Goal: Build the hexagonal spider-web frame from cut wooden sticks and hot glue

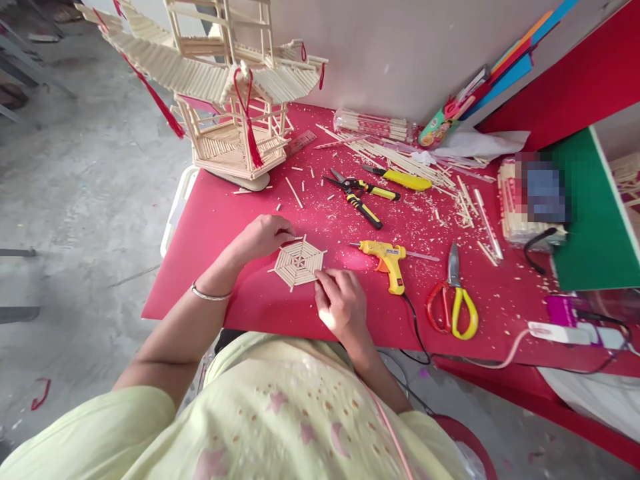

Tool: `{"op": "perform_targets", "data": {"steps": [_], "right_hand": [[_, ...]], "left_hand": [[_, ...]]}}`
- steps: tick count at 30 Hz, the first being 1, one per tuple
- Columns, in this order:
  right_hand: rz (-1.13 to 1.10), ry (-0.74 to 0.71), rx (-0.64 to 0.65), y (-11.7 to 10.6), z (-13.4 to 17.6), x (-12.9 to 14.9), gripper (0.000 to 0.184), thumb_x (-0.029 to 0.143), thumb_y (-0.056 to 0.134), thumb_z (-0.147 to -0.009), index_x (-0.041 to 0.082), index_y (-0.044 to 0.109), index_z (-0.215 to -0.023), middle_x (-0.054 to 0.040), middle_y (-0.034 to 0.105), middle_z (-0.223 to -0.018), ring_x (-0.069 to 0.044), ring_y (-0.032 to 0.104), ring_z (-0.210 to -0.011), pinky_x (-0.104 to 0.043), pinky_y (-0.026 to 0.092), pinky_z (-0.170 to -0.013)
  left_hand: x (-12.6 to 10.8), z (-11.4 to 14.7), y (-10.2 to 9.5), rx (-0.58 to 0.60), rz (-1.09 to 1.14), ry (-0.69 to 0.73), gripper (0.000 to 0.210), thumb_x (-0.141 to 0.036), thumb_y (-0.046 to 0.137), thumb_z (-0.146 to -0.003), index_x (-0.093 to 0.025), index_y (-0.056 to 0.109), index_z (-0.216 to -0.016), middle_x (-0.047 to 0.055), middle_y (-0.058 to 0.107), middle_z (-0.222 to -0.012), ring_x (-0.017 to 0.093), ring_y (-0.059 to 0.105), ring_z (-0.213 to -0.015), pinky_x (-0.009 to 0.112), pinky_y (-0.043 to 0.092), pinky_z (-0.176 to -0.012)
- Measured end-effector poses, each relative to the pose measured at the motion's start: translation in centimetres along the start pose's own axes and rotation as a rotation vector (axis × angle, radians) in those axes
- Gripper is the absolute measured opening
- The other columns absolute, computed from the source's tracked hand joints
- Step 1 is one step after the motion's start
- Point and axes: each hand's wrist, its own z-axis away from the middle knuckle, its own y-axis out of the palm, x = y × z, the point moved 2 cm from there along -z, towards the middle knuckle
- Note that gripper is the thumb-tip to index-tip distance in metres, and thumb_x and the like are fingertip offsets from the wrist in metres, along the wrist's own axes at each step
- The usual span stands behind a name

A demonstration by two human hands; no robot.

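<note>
A hexagonal web-like panel of thin wooden sticks (299, 263) lies between my hands, low over the red tabletop (210, 220). Its spokes stick out past the rings of short sticks. My left hand (266, 235) is closed, with its fingertips at the panel's upper left edge. From the right, my right hand (343, 300) pinches the panel's lower right rim between thumb and fingers. Just right of that hand lies a yellow hot glue gun (387, 260), its nozzle pointing left and a glue stick out of its back.
A stick-built pagoda model (240, 147) with red tassels stands at the back left. Pliers (360, 197), a yellow utility knife (400, 177) and scissors (454, 293) lie on the table. Loose sticks (400, 160) and shavings are scattered behind. Wrapped stick bundles (513, 207) sit at right.
</note>
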Motion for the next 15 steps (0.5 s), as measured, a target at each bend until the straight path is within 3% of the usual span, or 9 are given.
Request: {"op": "perform_targets", "data": {"steps": [8,11,15], "right_hand": [[-0.008,-0.005,0.003,0.1,0.0,-0.1,0.036,0.016,0.06,-0.096,0.023,0.068,-0.131,-0.01,0.07,-0.112,-0.026,0.061,-0.1,-0.044,0.056,-0.091],[-0.003,-0.001,0.0,0.0,0.1,0.0,0.036,0.016,0.061,-0.096,0.022,0.069,-0.13,-0.0102,0.07,-0.112,-0.026,0.061,-0.101,-0.043,0.056,-0.091],[0.006,-0.008,-0.011,0.1,0.0,0.0,0.035,0.015,0.062,-0.095,0.021,0.07,-0.128,-0.0101,0.07,-0.112,-0.026,0.061,-0.101,-0.043,0.056,-0.091]], "left_hand": [[0.4,0.3,0.1,0.05,-0.002,-0.031,0.015,-0.025,0.063,-0.081,-0.021,0.078,-0.079,0.001,0.076,-0.074,0.016,0.066,-0.068,0.027,0.048,-0.064],[0.1,0.0,0.0,-0.047,0.043,-0.044,0.016,-0.026,0.064,-0.083,-0.019,0.077,-0.079,0.003,0.076,-0.076,0.016,0.065,-0.068,0.027,0.048,-0.066],[0.0,-1.0,-0.4,-0.305,0.093,-0.092,0.021,-0.031,0.066,-0.085,-0.016,0.079,-0.095,0.006,0.077,-0.088,0.016,0.062,-0.069,0.028,0.048,-0.067]]}}
